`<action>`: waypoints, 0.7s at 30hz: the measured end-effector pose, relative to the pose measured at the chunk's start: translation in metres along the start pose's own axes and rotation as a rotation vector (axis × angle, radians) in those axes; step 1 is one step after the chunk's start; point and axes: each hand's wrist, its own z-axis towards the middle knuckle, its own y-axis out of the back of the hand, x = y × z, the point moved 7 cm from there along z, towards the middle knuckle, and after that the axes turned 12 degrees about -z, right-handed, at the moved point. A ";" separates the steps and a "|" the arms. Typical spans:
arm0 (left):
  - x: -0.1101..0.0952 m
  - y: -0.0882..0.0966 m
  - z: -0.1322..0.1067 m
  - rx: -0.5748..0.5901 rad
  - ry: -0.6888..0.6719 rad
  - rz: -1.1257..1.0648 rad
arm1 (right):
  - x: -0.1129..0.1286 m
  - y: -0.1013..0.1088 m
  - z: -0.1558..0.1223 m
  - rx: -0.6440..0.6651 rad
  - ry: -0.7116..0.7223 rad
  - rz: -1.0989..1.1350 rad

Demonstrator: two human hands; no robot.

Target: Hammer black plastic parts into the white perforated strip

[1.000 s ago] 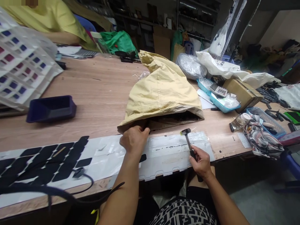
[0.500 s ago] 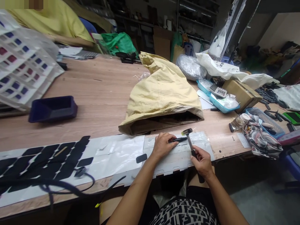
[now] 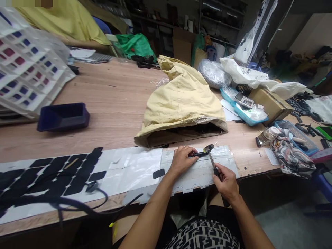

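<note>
Out of the yellow bag (image 3: 184,100), your left hand (image 3: 181,159) pinches a black piece (image 3: 201,154), bringing it to the hammer (image 3: 212,160) your right hand (image 3: 227,182) grips.

The left hand (image 3: 181,158) is hiding the near end of a small black piece (image 3: 203,154), and the hammer (image 3: 212,161) is overlapping its far end, so whether they are touching is staying unclear. The right hand (image 3: 226,181) is covering part of the hammer's handle. Shadow is concealing whatever is lying inside the yellow bag (image 3: 184,100). The left edge is cutting off the white crate (image 3: 38,74) and a blurring black cable (image 3: 46,200); the top edge is cropping a co-worker's yellow shirt (image 3: 70,24). The calculator's (image 3: 244,100) key markings are appearing too small to read. A patterned cloth (image 3: 290,155) is covering part of a blue basket (image 3: 302,131).
</note>
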 end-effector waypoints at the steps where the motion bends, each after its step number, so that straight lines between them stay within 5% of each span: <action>1: 0.000 0.000 0.000 0.001 -0.002 0.001 | 0.001 0.000 0.000 -0.002 0.006 -0.013; 21: -0.003 0.000 0.001 -0.011 0.022 -0.003 | 0.019 0.007 -0.002 -0.030 0.128 -0.104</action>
